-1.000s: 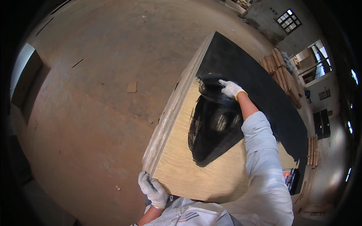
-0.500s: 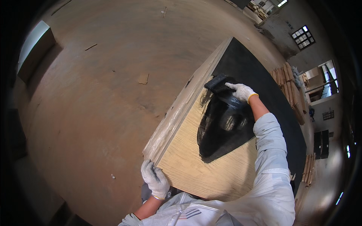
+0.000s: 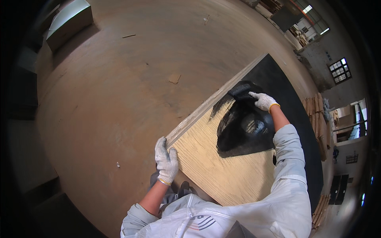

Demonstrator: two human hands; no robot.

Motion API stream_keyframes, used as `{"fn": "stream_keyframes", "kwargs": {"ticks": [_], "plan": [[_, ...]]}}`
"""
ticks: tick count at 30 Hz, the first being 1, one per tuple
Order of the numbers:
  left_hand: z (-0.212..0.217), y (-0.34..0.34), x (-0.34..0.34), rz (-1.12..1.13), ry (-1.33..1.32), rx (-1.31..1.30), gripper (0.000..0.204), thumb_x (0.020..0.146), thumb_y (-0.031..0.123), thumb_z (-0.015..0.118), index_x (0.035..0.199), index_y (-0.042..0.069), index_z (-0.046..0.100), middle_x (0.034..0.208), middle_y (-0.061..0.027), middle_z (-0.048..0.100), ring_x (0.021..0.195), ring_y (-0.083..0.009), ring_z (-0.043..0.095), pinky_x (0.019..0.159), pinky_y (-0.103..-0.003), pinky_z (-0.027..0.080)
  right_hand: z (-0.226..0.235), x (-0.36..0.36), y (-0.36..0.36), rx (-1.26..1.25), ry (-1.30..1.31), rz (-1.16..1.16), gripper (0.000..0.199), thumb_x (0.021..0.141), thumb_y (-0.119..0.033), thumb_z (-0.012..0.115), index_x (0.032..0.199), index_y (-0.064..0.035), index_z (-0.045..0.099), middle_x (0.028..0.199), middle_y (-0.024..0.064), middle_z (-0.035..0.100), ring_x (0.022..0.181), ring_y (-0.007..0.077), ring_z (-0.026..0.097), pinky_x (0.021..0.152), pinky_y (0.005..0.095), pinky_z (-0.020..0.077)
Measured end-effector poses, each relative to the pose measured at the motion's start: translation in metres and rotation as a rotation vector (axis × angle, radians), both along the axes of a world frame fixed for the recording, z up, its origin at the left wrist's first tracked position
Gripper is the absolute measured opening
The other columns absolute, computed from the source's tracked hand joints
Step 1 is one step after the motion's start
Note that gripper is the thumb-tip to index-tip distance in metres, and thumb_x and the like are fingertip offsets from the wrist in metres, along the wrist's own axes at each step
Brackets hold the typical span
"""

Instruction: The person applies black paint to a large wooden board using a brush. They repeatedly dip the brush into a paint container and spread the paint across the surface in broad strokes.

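A pale wood-grained panel (image 3: 202, 164) lies on top of a stack right in front of me, with its far and right part coated black. Wet black paint (image 3: 234, 141) forms a glossy patch over its middle. My right hand (image 3: 263, 101), in a white knit glove, is closed on a wide, block-like black paint applicator (image 3: 240, 92), pressed to the panel near its far left edge. Paint covers the tool, so its exact kind is unclear. At the near left corner, my gloved left hand (image 3: 166, 162) rests against the stack's edge, fingers stretched and thumb apart.
Layered board edges (image 3: 216, 99) run along the stack's left side. On the brown floor lie a flat scrap (image 3: 174, 79) and a thin stick (image 3: 129, 36). A large box-like stack (image 3: 71, 25) stands far left. Bundled timber (image 3: 315, 115) lies beyond the right side.
The applicator has moved slightly along the far left part, and a fresh black streak reaches toward the left edge. My left hand stays at the corner with straighter fingers. The view has shifted.
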State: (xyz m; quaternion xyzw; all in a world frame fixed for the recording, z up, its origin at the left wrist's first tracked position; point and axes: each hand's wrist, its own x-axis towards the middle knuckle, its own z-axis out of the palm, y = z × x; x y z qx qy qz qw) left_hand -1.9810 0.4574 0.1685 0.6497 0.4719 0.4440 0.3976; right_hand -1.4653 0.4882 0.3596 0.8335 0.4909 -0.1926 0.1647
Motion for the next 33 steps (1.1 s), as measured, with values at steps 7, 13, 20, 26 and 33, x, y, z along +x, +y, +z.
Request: {"fn": "stream_keyframes", "kwargs": {"ticks": [7,13,20,26,33], "plan": [[0.019,-0.083,-0.059,-0.024,0.118,-0.198,0.070,0.097,0.018,0.069,0.156,-0.008,0.042,0.156,-0.0310,0.048,0.143,-0.0473,0.050,0.122,-0.050,0.040,-0.025,-0.046,-0.004,0.064,0.072,0.169,0.080,0.089,-0.005,0.058,0.165,-0.0286,0.046,0.134,0.0233,0.072,0.120,0.0385,0.072,0.102,0.0455,0.0565],[0.033,-0.166,-0.046,-0.322,0.268,-0.430,0.071,0.098,0.034,0.071,0.153,-0.005,0.049,0.145,-0.0298,0.063,0.133,-0.0446,0.062,0.113,-0.047,0.050,0.006,-0.304,-0.080,-0.147,0.120,0.390,0.070,0.101,-0.012,0.048,0.168,-0.0263,0.037,0.124,0.0217,0.076,0.113,0.0376,0.075,0.095,0.0498,0.0588],[0.075,-0.190,-0.033,-0.479,0.565,-0.449,0.059,0.098,0.045,0.068,0.139,0.003,0.064,0.128,-0.0239,0.074,0.117,-0.0416,0.072,0.100,-0.051,0.057,-0.011,-0.159,-0.066,0.055,-0.016,-0.032,0.069,0.100,-0.006,0.050,0.165,-0.0278,0.044,0.153,0.0182,0.062,0.137,0.0364,0.064,0.112,0.0484,0.0518],[0.063,-0.207,-0.020,-0.460,0.643,0.222,0.016,0.088,0.026,0.075,0.092,0.012,0.069,0.084,-0.0103,0.070,0.080,-0.0313,0.069,0.074,-0.047,0.052,0.003,-0.286,-0.073,-0.074,0.079,0.211,0.066,0.105,-0.014,0.045,0.169,-0.0281,0.037,0.151,0.0206,0.063,0.135,0.0375,0.066,0.110,0.0495,0.0524],[0.080,-0.193,0.023,-0.628,0.396,0.694,0.030,0.073,0.021,0.074,0.098,0.008,0.065,0.095,-0.0099,0.062,0.097,-0.0302,0.063,0.085,-0.045,0.051,-0.011,-0.251,-0.079,0.021,0.082,0.175,0.067,0.101,-0.012,0.046,0.166,-0.0261,0.044,0.146,0.0206,0.067,0.133,0.0371,0.067,0.109,0.0471,0.0533]]}}
